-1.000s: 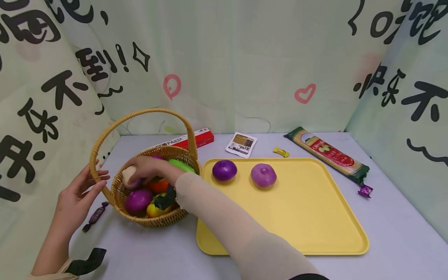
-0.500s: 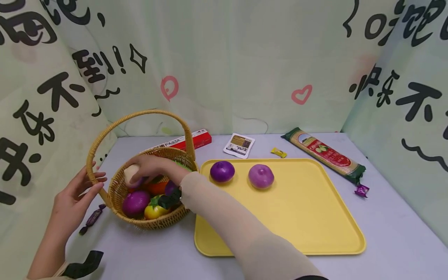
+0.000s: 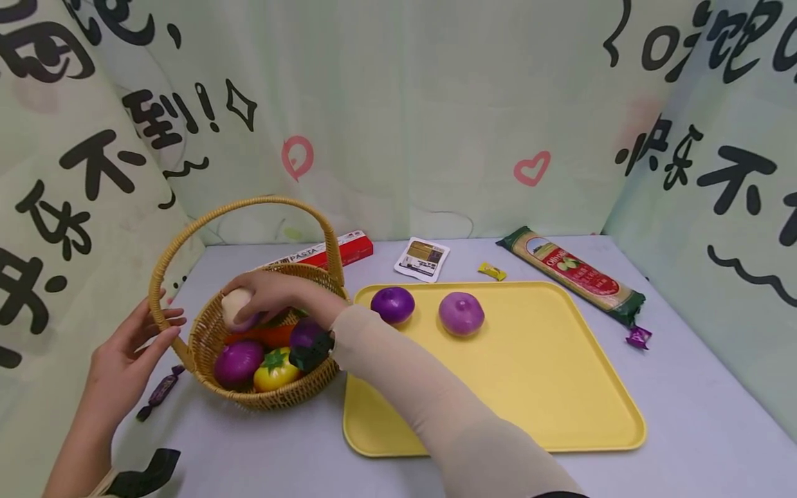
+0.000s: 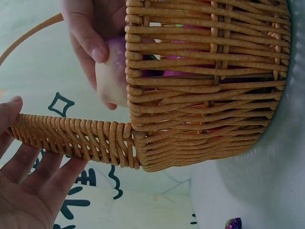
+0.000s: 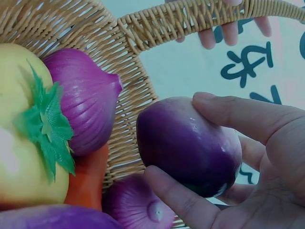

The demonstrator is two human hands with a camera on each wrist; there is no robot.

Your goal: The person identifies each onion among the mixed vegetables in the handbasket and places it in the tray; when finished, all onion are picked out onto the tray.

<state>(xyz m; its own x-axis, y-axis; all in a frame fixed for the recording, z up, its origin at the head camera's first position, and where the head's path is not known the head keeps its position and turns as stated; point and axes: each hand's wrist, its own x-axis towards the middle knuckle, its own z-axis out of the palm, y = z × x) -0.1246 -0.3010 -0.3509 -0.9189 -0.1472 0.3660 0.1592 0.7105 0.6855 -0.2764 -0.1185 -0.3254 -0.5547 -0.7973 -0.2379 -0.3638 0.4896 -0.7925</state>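
Note:
My right hand (image 3: pixel 268 294) grips a purple-and-white turnip (image 5: pixel 190 143), thumb on one side and fingers on the other, at the left rim of a wicker basket (image 3: pixel 205 332). The left hand (image 3: pixel 121 366) holds the base of the basket's arched handle (image 4: pixel 76 136) between thumb and fingers. Inside the basket lie a purple onion (image 3: pixel 239 363), a yellow tomato-like vegetable with a green leafy top (image 3: pixel 276 371), an orange-red carrot-like piece (image 3: pixel 268 337) and a smooth purple vegetable (image 3: pixel 306 333). A second purple onion (image 5: pixel 143 202) shows low in the right wrist view.
Right of the basket lies a yellow tray (image 3: pixel 535 387) bearing a dark purple onion (image 3: pixel 392 305) and a lighter one (image 3: pixel 461 314). Behind are a red pasta box (image 3: pixel 355 247), a white sachet (image 3: pixel 422 259), a yellow candy (image 3: pixel 492 271) and a long noodle-like package (image 3: pixel 569 273).
My right hand has shifted slightly up and right relative to the basket with the turnip, uncovering more of the vegetables below. The left hand stays on the handle.

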